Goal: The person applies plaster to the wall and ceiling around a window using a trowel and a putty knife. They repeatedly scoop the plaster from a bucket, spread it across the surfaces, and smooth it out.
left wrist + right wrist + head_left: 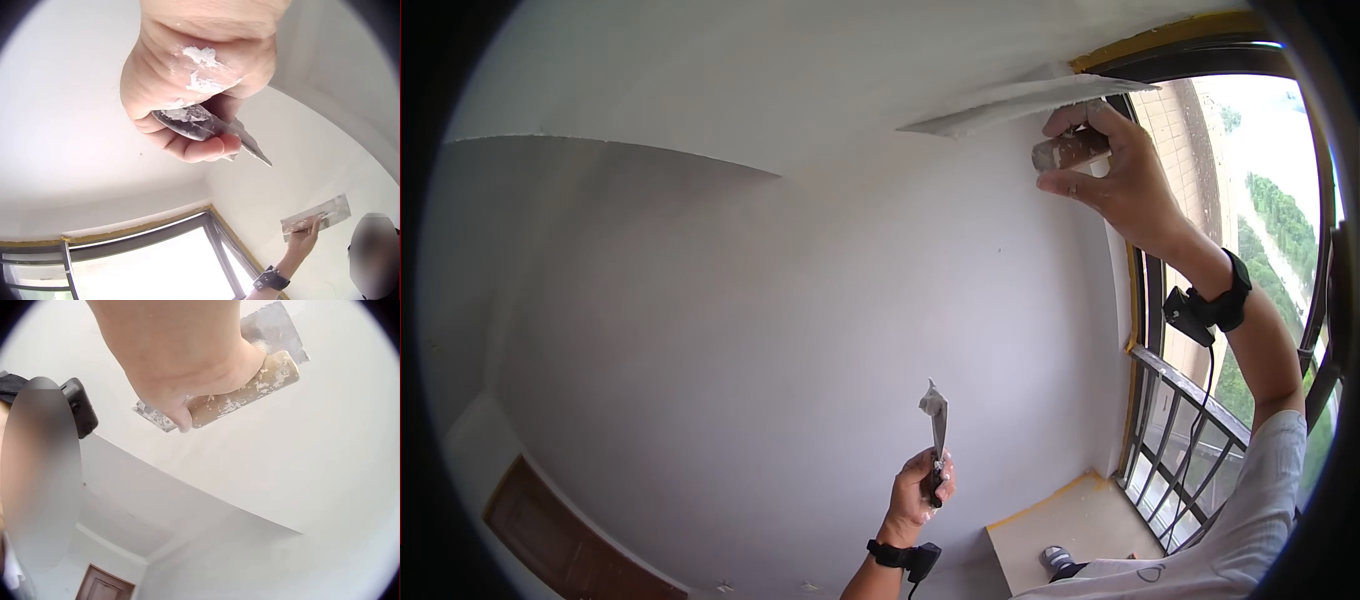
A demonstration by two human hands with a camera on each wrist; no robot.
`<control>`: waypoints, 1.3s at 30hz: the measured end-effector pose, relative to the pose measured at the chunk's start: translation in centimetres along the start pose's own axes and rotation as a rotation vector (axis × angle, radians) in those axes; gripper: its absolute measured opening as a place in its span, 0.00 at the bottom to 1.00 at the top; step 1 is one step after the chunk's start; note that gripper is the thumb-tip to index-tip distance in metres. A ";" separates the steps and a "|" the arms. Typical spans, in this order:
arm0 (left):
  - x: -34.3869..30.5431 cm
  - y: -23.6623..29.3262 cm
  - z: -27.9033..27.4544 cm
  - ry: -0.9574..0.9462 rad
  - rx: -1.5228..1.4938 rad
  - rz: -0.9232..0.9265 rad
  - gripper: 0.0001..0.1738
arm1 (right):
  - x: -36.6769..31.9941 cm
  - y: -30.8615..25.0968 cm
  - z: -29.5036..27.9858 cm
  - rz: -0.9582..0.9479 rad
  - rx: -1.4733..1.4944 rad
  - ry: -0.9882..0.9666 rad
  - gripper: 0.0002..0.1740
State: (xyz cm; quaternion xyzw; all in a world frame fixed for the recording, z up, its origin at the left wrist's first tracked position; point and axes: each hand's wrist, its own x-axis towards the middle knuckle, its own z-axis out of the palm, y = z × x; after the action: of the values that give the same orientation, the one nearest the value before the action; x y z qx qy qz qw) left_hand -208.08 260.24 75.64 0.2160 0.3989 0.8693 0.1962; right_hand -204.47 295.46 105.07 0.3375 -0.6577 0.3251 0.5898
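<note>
My right hand [1135,180] is raised at the upper right and grips the wooden handle [275,375] of a plastering trowel. The trowel's thin metal blade [1025,105] lies flat up near the white ceiling [800,60]. White putty spots the handle in the right wrist view. Lower down, my left hand [918,490] holds a putty knife [940,432] upright by its dark handle, in front of the wall. A lump of putty [931,402] clings to the top of its blade. Smears of putty [203,69] mark the left hand in the left wrist view.
On the right stands a dark-framed window [1270,190] with yellow tape along its edge and a metal railing [1185,405] below. A pale wall [800,300] fills the middle. A brown door [560,530] is at lower left. A slippered foot [1057,558] shows below.
</note>
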 end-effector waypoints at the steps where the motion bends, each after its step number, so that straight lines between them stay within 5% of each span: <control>1: -0.7 0.1 0.6 -0.032 -0.018 0.006 0.20 | 0.5 -0.1 0.2 -0.012 -0.012 -0.014 0.19; 6: 0.4 -2.1 -0.3 0.002 -0.043 0.039 0.20 | -0.2 8.1 4.2 0.240 -0.093 -0.029 0.19; 13: 0.6 -6.4 -3.0 0.195 -0.060 0.154 0.19 | -1.8 20.4 10.3 0.095 -0.234 0.022 0.19; 16: 0.6 -7.4 -2.9 0.290 -0.044 0.240 0.20 | -1.7 22.5 12.7 -0.075 -0.182 0.089 0.21; 26: -1.1 -7.4 -1.3 0.573 0.163 0.342 0.15 | 0.0 28.9 20.7 -0.140 -0.247 0.217 0.16; 39: -1.2 -10.8 -8.8 0.501 0.166 0.447 0.19 | 0.4 33.5 21.4 -0.055 -0.230 0.269 0.15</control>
State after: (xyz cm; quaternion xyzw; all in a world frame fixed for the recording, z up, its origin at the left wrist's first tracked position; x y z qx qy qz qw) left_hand -209.96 260.78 61.81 0.0933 0.4466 0.8815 -0.1213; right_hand -244.12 296.49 102.49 0.2388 -0.5962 0.2738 0.7159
